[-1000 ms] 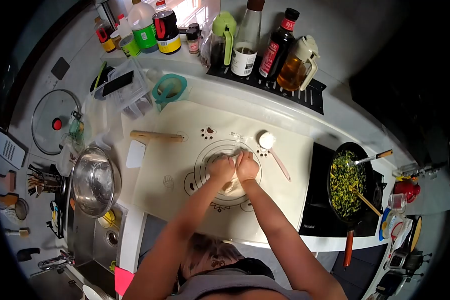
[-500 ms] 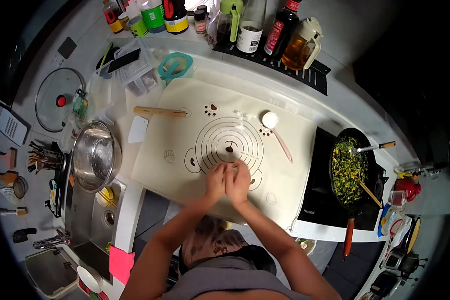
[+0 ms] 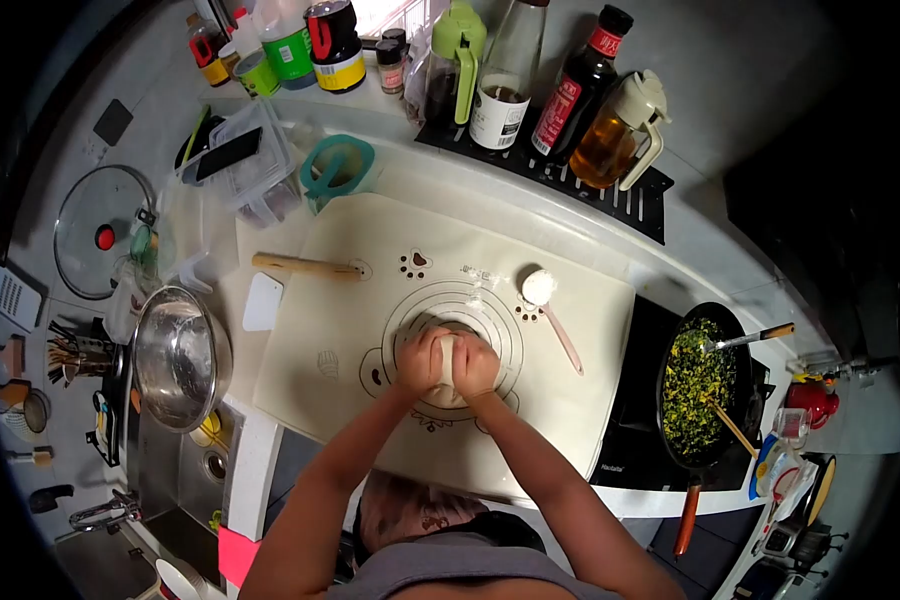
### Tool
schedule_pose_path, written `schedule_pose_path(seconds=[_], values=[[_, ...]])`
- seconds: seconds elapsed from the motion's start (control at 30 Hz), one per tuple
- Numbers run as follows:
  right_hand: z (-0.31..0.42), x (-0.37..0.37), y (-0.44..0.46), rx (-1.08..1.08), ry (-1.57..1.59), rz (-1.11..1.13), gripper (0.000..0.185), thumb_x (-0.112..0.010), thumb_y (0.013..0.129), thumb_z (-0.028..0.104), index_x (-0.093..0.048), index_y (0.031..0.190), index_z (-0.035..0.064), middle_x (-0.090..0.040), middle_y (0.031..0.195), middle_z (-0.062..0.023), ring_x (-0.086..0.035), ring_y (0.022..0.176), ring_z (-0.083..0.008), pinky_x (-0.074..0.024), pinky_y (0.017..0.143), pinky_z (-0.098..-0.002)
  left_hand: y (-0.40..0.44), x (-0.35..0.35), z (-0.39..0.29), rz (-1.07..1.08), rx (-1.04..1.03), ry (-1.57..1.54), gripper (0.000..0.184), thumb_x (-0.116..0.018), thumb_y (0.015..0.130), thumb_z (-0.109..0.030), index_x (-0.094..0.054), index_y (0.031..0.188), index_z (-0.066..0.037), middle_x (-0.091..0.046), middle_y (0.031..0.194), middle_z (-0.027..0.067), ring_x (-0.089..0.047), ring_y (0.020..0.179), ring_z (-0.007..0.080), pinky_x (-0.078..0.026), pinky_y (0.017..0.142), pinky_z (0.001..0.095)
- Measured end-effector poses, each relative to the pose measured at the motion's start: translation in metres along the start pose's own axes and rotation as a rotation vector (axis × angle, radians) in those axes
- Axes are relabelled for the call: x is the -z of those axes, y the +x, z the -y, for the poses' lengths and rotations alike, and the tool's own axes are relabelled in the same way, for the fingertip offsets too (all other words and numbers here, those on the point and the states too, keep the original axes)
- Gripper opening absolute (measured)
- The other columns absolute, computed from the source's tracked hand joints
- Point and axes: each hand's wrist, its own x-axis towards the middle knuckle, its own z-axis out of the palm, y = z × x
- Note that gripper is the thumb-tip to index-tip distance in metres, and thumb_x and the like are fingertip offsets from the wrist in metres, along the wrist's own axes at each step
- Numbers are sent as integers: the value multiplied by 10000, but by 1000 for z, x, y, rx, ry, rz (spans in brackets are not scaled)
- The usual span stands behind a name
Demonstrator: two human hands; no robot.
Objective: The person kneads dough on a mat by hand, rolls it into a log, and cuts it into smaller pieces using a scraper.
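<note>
Pale dough [image 3: 447, 372] lies on the printed circles of a cream mat [image 3: 330, 300], between my two hands. My left hand [image 3: 420, 361] is wrapped round its left side with the fingers curled. From the right, my right hand [image 3: 475, 366] grips it the same way, close beside the other hand. Parts of the dough are hidden under the fingers. A scoop of white flour [image 3: 539, 287] with a pink handle rests on the mat to the upper right. At the upper left lies a wooden rolling pin [image 3: 308, 266].
A steel bowl [image 3: 181, 358] stands at the left by the sink [image 3: 175, 465]. On the right, a pan of chopped greens and yellow bits [image 3: 700, 390] sits on the black stove [image 3: 625, 420]. Bottles [image 3: 575, 95] line the back ledge.
Half a second ago my hands were together near the mat's front edge. Now they are further in on the circles, slightly apart, with dough showing between them. The camera view has also shifted.
</note>
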Motion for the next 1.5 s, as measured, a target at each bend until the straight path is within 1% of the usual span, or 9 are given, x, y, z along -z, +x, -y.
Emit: schedule_pose_path(seconds=[0.27,0.4,0.5,0.53,0.7,0.83,1.23,1.4,1.5], values=[[-12,-14,15,-286,-226,38,349,-394,944,243,-665,824,60,-633,676,-184,-614,604,-372,-485,558,-459,38,-21,18,213,342,275,300,-441,905,-253,-651,920,-39,-668,846,178,-641,740,358,-512,658,446],[22,11,-27,165,-27,-104,163,-538,831,121,-614,951,41,-622,934,-167,-582,814,-340,-473,731,-408,42,-4,4,422,790,-74,299,-485,875,-272,-654,908,-28,-666,862,181,-632,820,361,-485,742,469],[30,33,-62,119,100,-54,219,-550,818,142,-591,990,12,-611,972,-172,-568,867,-357,-457,787,-418,-5,12,-69,215,491,201,244,-508,855,-235,-656,883,-44,-666,904,165,-624,830,351,-469,772,441],[41,48,-69,-226,402,71,239,-557,802,136,-579,987,-12,-600,997,-182,-549,948,-376,-416,869,-448,-23,11,-72,141,358,219,230,-511,844,-216,-661,886,-47,-662,907,151,-617,835,338,-468,771,428],[34,30,-81,124,-10,-114,318,-524,803,206,-606,1026,-6,-597,1060,-172,-545,969,-365,-387,893,-456,-68,14,-73,-191,-153,242,217,-529,790,-160,-674,918,-62,-655,929,96,-595,831,301,-461,762,398],[33,15,-64,178,-59,-160,347,-507,798,216,-618,1053,8,-613,1056,-155,-561,959,-341,-394,866,-438,-54,14,-47,-186,-230,192,252,-528,792,-164,-671,960,-43,-651,966,115,-595,853,310,-457,761,404],[7,-10,37,-432,-190,103,419,-408,909,351,-692,761,82,-649,694,-187,-630,660,-382,-495,624,-470,44,-12,4,14,130,367,381,-461,906,-248,-638,647,-32,-603,606,181,-587,539,364,-473,518,468],[-3,-16,35,-395,-286,108,407,-402,908,342,-697,783,90,-651,698,-177,-631,660,-377,-496,622,-461,42,-14,1,87,249,392,390,-448,897,-273,-658,662,-43,-627,655,172,-608,591,365,-485,552,471],[-7,-17,11,-75,-223,-88,323,-439,890,241,-669,761,54,-657,746,-141,-617,658,-344,-488,607,-432,43,-3,-10,290,350,398,336,-453,872,-261,-675,754,-37,-665,762,149,-632,686,357,-494,633,462]])
